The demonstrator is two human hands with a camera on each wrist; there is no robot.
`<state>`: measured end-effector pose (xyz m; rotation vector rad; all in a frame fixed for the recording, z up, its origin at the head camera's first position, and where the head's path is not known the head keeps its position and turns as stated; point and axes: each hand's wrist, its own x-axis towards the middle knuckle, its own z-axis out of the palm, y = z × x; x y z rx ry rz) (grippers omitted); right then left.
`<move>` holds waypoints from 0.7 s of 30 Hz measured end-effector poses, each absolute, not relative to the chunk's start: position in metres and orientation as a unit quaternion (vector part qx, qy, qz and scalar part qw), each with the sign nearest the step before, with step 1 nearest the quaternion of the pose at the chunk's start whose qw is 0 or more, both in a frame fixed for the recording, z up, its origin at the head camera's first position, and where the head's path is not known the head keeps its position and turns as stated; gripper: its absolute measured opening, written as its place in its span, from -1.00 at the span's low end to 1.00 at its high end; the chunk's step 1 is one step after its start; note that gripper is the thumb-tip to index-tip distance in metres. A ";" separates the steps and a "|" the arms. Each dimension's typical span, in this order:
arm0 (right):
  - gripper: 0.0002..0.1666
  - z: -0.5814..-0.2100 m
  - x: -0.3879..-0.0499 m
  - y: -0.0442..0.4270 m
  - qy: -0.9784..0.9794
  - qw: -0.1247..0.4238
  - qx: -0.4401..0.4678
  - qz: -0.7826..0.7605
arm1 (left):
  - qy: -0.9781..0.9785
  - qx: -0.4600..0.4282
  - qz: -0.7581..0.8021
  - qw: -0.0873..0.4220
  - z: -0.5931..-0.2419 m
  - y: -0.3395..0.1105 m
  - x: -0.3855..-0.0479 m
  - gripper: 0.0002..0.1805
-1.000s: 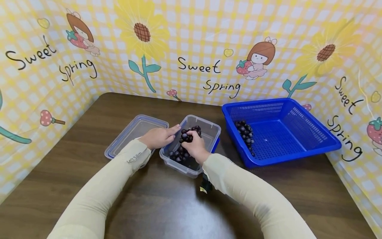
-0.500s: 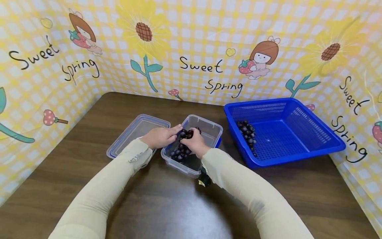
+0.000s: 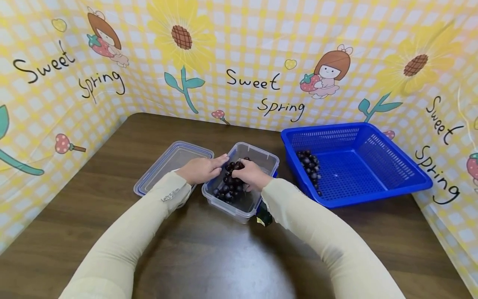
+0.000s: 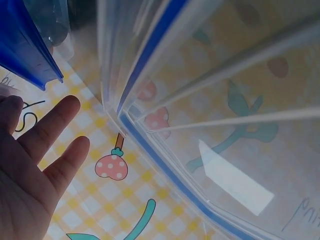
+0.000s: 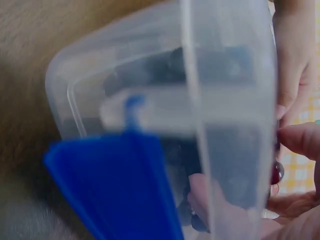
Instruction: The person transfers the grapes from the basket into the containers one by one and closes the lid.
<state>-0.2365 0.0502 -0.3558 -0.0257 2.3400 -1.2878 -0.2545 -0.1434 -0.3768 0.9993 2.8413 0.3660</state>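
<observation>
Dark purple grapes (image 3: 228, 192) lie in a clear plastic food container (image 3: 224, 208) in the middle of the table. My right hand (image 3: 254, 174) reaches over the container's right side and grips the upper part of the bunch with thumb and fingers. In the right wrist view a dark red grape (image 5: 278, 173) shows beside my thumb, while the container wall blurs much of the rest. My left hand (image 3: 198, 170) rests at the container's left rim, fingers straight. Under my left forearm lies the clear lid (image 3: 164, 160) with its blue seal; the left wrist view shows it close up.
A blue plastic basket (image 3: 351, 199) stands to the right, with more dark grapes (image 3: 310, 168) along its left side. A blue latch (image 5: 115, 185) hangs from the container's right side. Patterned cloth (image 3: 246, 50) encloses the back and sides of the brown table (image 3: 209, 257).
My right hand has shifted slightly to the right over the container, its grip still on the grapes. My left hand keeps its place at the rim.
</observation>
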 end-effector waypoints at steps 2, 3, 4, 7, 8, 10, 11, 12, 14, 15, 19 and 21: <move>-0.18 -0.354 -0.238 0.054 0.862 0.235 -0.014 -0.448 | 0.935 0.329 0.120 0.053 -0.376 -0.143 -0.254 -0.45; -0.19 -0.353 -0.239 0.055 0.866 0.237 -0.017 -0.440 | 0.935 0.329 0.120 0.052 -0.376 -0.144 -0.254 -0.45; -0.20 -0.351 -0.239 0.057 0.870 0.237 -0.019 -0.432 | 0.935 0.329 0.120 0.052 -0.376 -0.144 -0.254 -0.45; -0.23 -0.343 -0.241 0.063 0.881 0.227 -0.025 -0.414 | 0.935 0.331 0.120 0.050 -0.377 -0.143 -0.256 -0.45; -0.25 -0.339 -0.242 0.066 0.886 0.218 -0.029 -0.409 | 0.934 0.332 0.121 0.049 -0.377 -0.143 -0.256 -0.45; -0.31 -0.332 -0.245 0.072 0.890 0.200 -0.036 -0.408 | 0.933 0.335 0.122 0.049 -0.377 -0.142 -0.257 -0.45; -0.34 -0.328 -0.246 0.075 0.891 0.194 -0.041 -0.408 | 0.933 0.335 0.123 0.051 -0.377 -0.142 -0.257 -0.45; -0.36 -0.324 -0.247 0.078 0.890 0.191 -0.047 -0.412 | 0.932 0.335 0.123 0.054 -0.377 -0.142 -0.257 -0.45; -0.41 -0.316 -0.250 0.086 0.888 0.188 -0.067 -0.414 | 0.933 0.331 0.129 0.063 -0.376 -0.143 -0.257 -0.45; -0.41 -0.312 -0.251 0.089 0.886 0.189 -0.078 -0.416 | 0.933 0.329 0.129 0.067 -0.376 -0.144 -0.256 -0.44; -0.38 -0.300 -0.254 0.104 0.900 0.174 -0.127 -0.379 | 0.933 0.328 0.133 0.069 -0.376 -0.145 -0.255 -0.44; -0.35 -0.295 -0.254 0.112 0.913 0.162 -0.147 -0.345 | 0.932 0.332 0.131 0.067 -0.376 -0.144 -0.255 -0.44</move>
